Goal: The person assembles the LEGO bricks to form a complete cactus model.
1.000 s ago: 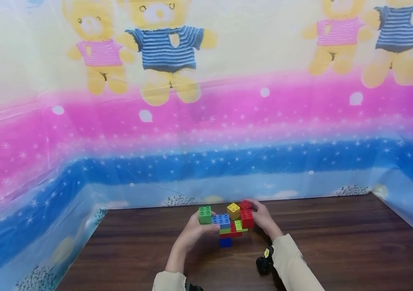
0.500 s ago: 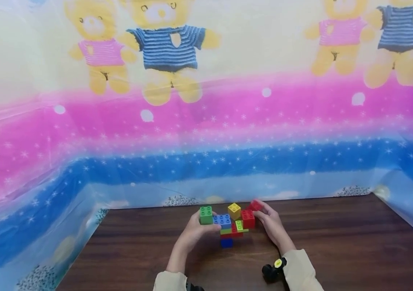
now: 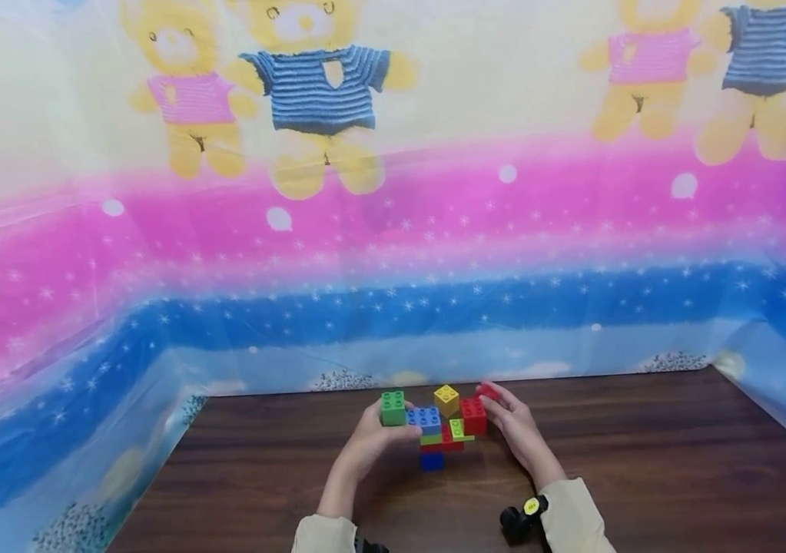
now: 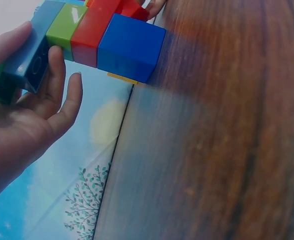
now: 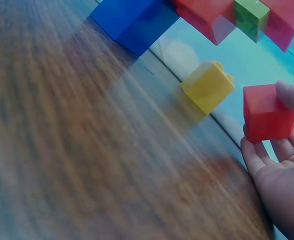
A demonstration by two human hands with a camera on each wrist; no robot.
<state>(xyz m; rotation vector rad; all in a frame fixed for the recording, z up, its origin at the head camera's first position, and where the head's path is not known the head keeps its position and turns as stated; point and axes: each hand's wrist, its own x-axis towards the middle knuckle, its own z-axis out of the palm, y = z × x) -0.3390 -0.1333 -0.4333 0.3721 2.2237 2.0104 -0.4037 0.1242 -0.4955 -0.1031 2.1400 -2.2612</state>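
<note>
My left hand [image 3: 368, 438] grips a built piece of toy building bricks by its light blue brick [image 3: 424, 419], thumb along the near side. A green brick [image 3: 393, 408] tops its left end, and a red brick [image 3: 473, 415] its right end, on a lime piece [image 3: 458, 428]. Below are lime and red layers, with a dark blue brick [image 4: 131, 46] at the bottom, right by the table top. Just right of the built piece, my right hand [image 3: 520, 434] pinches a separate red brick [image 5: 267, 112] between thumb and fingers.
A lone yellow brick [image 5: 207, 87] stands on the brown wooden table [image 3: 282, 476], behind the built piece. A bear-patterned cloth [image 3: 393, 307] rises along the table's back edge and sides. Black wrist gear [image 3: 520, 522] sits at the right sleeve.
My right hand has drawn the separate red brick to the right, away from the built piece, and lately nearly stopped. The left hand and the built piece have hardly moved.
</note>
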